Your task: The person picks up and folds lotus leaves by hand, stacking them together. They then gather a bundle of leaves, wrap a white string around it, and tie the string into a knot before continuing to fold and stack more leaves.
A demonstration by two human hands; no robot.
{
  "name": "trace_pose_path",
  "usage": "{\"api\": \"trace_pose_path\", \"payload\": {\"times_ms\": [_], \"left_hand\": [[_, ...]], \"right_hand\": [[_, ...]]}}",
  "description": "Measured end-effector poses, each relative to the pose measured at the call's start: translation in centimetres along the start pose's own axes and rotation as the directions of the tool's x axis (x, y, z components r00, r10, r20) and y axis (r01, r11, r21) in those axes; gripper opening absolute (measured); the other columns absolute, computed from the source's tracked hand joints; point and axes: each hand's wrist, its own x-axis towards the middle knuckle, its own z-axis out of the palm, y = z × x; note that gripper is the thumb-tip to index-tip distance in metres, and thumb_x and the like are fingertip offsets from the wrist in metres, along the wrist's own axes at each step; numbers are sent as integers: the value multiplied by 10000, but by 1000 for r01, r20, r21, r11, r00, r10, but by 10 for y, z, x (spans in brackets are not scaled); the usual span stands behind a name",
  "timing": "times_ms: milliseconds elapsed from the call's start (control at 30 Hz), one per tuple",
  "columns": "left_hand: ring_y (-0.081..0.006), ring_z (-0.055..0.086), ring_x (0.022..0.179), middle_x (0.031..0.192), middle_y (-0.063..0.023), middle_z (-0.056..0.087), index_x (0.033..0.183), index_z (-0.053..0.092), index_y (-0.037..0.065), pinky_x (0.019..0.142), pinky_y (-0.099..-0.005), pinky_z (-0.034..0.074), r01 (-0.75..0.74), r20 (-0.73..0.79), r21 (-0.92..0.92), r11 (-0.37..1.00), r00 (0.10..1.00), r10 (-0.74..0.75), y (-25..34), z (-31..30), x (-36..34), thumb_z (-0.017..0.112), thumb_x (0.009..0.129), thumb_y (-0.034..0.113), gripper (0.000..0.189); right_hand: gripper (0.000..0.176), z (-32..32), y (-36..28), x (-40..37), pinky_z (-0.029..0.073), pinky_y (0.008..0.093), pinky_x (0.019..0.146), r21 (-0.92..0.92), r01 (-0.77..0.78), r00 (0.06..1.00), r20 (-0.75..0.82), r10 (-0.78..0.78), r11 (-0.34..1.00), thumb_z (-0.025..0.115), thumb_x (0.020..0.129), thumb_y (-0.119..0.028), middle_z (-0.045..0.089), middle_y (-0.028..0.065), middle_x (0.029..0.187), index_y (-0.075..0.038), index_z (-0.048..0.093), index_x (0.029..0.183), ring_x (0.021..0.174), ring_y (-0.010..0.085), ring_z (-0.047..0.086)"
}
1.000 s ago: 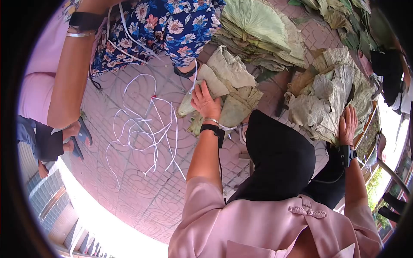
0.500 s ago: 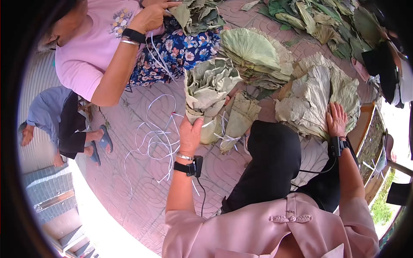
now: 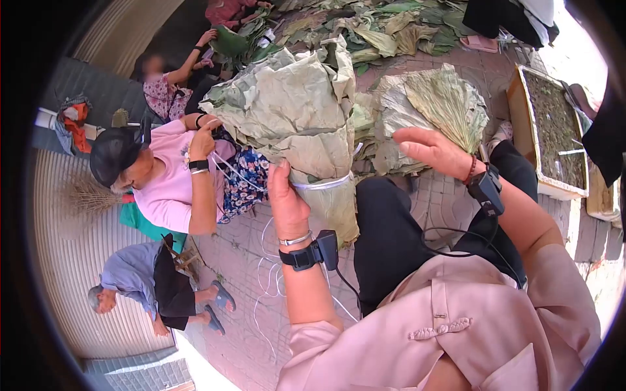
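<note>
A large cone-shaped bundle of dried lotus leaves (image 3: 290, 124) stands upright close in front of me, with white string (image 3: 323, 185) tied around its lower part. My left hand (image 3: 288, 203) grips it from the left side; the thumb shows and the other fingers are hidden behind the leaves. To the right, my right hand (image 3: 435, 154) is open and holds nothing, its fingers stretched toward the bundle. It overlaps a stack of flattened lotus leaves (image 3: 450, 107) in this view.
At the left, a person in a pink shirt (image 3: 166, 153) handles white cord. Another person (image 3: 134, 280) sits lower left, and others work farther back. Loose leaves (image 3: 391, 32) cover the ground behind. A soil-filled box (image 3: 554, 124) stands right. White string (image 3: 264, 293) lies on the paving.
The bundle in my left hand has come up closer to my head and shows its tied side. My right hand has lifted off the leaf stack and moved left. The view has shifted.
</note>
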Motion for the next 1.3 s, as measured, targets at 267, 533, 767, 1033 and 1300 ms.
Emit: {"api": "trace_pose_path", "payload": {"times_ms": [267,533,767,1033,1300], "left_hand": [[-192,531,1056,1166,-80,558,1167,491,10,928,-331,396,49,259,231,972,960,-110,-22,78,2,515,903,169,309],[-216,510,1111,1234,-99,523,1272,440,47,940,-364,411,159,324,255,954,915,-239,-29,81,-27,492,883,499,598],[-245,542,1016,1138,-101,562,1224,478,73,884,-388,447,405,191,-156,901,907,-375,-36,103,-62,461,856,588,633],[-260,576,872,1022,-129,581,1158,499,59,752,-378,486,473,334,-5,881,832,-444,-64,99,-75,363,837,680,712],[-214,533,974,1113,-89,544,1233,451,51,837,-351,458,486,280,-16,874,841,-463,-73,114,-93,320,856,676,742]], "right_hand": [[838,64,-16,-25,346,357,988,523,52,996,38,-85,851,723,734,-336,416,154,1311,6,273,1352,1203,209,402],[572,55,-43,-45,450,296,817,211,300,929,-285,-235,930,682,787,-296,594,126,997,33,454,1195,936,183,553],[310,15,-60,-67,442,221,592,392,276,908,-407,-104,877,559,872,-300,570,-6,781,-9,596,972,682,62,540],[172,16,-63,-85,435,182,557,577,314,909,-412,-64,754,569,877,-187,555,-39,785,-41,594,965,668,30,525],[112,9,-58,-97,426,202,572,487,151,962,-272,-15,860,568,858,-118,548,-19,731,-11,592,839,659,41,501]]}}
